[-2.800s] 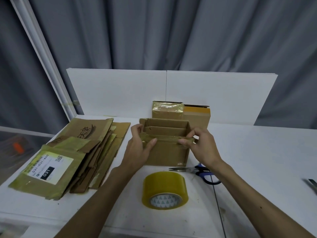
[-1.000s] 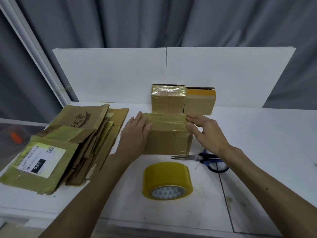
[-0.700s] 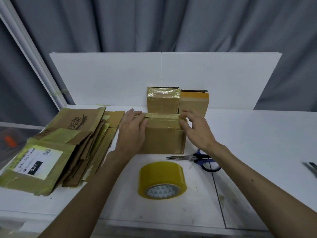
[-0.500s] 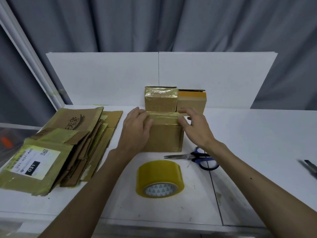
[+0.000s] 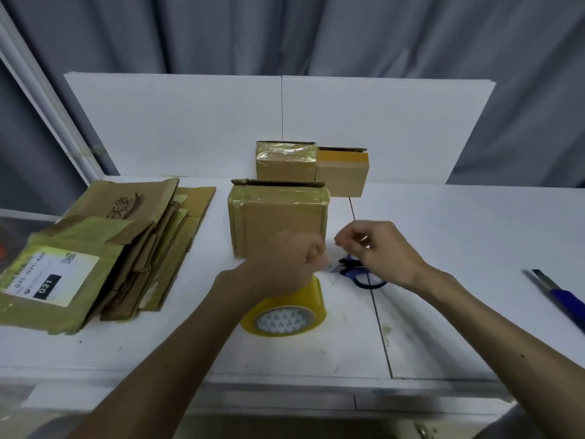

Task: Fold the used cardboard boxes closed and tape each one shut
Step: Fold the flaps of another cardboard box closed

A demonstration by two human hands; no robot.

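A folded cardboard box (image 5: 278, 223) with old yellowish tape on it stands mid-table, and neither hand touches it. My left hand (image 5: 285, 261) is blurred, fingers curled, just above the top of the yellow tape roll (image 5: 285, 315). Whether it grips the roll cannot be made out. My right hand (image 5: 383, 251) hovers over the blue-handled scissors (image 5: 367, 280), fingers loosely curled with nothing visible in them. Two closed boxes stand behind, one wrapped in glossy tape (image 5: 286, 163) and one with an orange band (image 5: 342, 175).
A stack of flattened cardboard boxes (image 5: 110, 248) lies on the left of the white table (image 5: 459, 248). A blue utility knife (image 5: 557, 289) lies at the right edge. White foam boards (image 5: 190, 122) stand along the back.
Both hands have left the top of the box and dropped toward me, the left to the tape roll, the right over the scissors. The box stays where it was, flaps down.
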